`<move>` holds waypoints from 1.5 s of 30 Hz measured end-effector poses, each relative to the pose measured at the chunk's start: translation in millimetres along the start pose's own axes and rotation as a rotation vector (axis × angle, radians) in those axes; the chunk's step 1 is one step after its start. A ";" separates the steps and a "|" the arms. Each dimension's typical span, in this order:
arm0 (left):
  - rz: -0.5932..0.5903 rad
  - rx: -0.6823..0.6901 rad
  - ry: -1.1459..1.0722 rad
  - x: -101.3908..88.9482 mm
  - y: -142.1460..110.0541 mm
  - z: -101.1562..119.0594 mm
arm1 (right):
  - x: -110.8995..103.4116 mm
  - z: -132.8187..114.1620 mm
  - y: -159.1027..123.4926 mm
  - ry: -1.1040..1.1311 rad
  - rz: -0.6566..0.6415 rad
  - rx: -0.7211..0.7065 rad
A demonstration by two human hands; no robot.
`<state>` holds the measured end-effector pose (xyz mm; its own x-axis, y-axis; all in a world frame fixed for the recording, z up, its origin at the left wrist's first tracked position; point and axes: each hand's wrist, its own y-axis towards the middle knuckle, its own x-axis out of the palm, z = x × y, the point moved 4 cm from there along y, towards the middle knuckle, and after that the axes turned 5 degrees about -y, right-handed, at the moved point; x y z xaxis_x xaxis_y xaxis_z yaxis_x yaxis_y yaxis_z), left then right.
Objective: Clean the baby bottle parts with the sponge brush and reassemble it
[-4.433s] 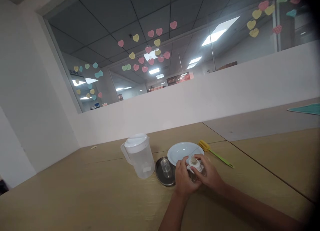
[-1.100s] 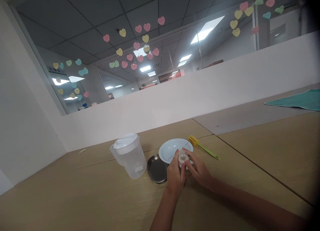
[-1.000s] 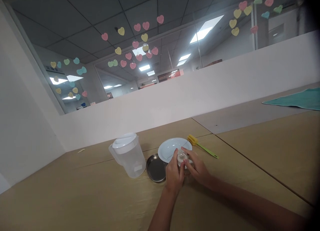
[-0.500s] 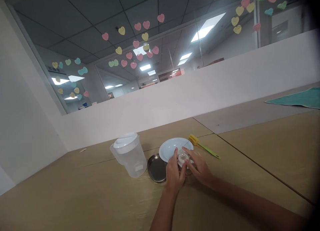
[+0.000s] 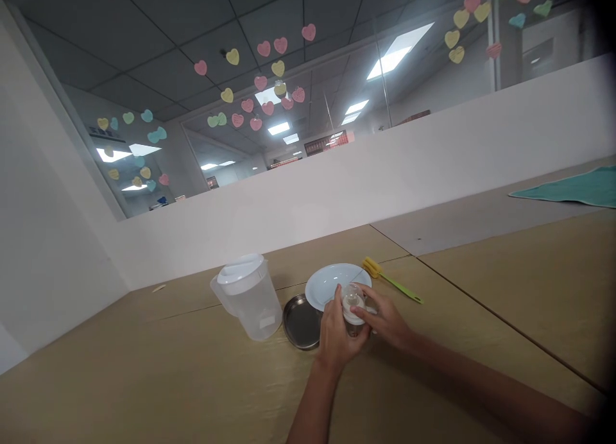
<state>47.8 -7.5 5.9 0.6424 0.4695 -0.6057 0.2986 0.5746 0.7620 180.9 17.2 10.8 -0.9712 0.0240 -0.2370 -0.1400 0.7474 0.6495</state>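
At lower centre, clear bottle with white collar and domed clear cap: grasped from both sides.
Bare left hand: curled round bottle's left side.
Bare right hand: thumb laid on collar.
Shallow pale-blue round dish: partly hidden behind bottle and fingers.
Dark round metal tray: seen left of hands.
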 end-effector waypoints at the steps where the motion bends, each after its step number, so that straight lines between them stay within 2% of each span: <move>1: 0.015 0.013 0.007 -1.4 0.4 1.4 | -1.1 -1.8 0.5 0.014 -0.001 -0.002; 7: 0.070 0.081 0.025 -3.9 0.8 7.9 | -4.2 -2.7 2.6 0.020 0.004 0.017; 12: 0.074 0.099 0.020 -2.0 0.9 8.7 | -11.1 -7.5 3.2 -0.164 0.077 -0.127; 16: 0.041 0.134 0.074 -3.5 2.0 6.9 | -16.8 -10.1 2.3 -0.173 0.120 -0.163; 20: 0.036 0.192 0.129 -5.8 2.7 6.4 | -23.4 -4.8 2.5 -0.082 0.246 -0.134; 23: 0.033 0.226 0.146 -5.8 3.2 6.7 | -29.0 4.9 6.5 -0.007 0.377 -0.058; 25: 0.035 0.238 0.154 -5.4 3.0 6.4 | -32.3 11.9 11.3 -0.033 0.430 -0.024; 27: 0.038 0.238 0.158 -5.0 2.6 5.7 | -32.8 18.9 17.2 -0.110 0.400 -0.021; 32: 0.069 0.199 0.150 -6.8 3.1 4.0 | -21.3 34.3 24.2 -0.290 0.141 -0.097; 35: 0.057 0.198 0.132 -7.5 3.9 4.1 | -16.8 39.0 22.8 -0.359 0.105 -0.101; 39: 0.053 0.120 0.075 -7.3 3.3 -0.7 | -14.1 44.6 22.6 -0.368 0.079 -0.062; 45: 0.083 0.107 0.022 -5.8 1.8 -2.1 | -12.3 46.0 23.3 -0.374 0.049 -0.142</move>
<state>43.1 -7.8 10.3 0.6527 0.5277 -0.5436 0.3195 0.4588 0.8291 198.4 64.8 -4.5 -0.8440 0.3168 -0.4327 -0.1457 0.6411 0.7535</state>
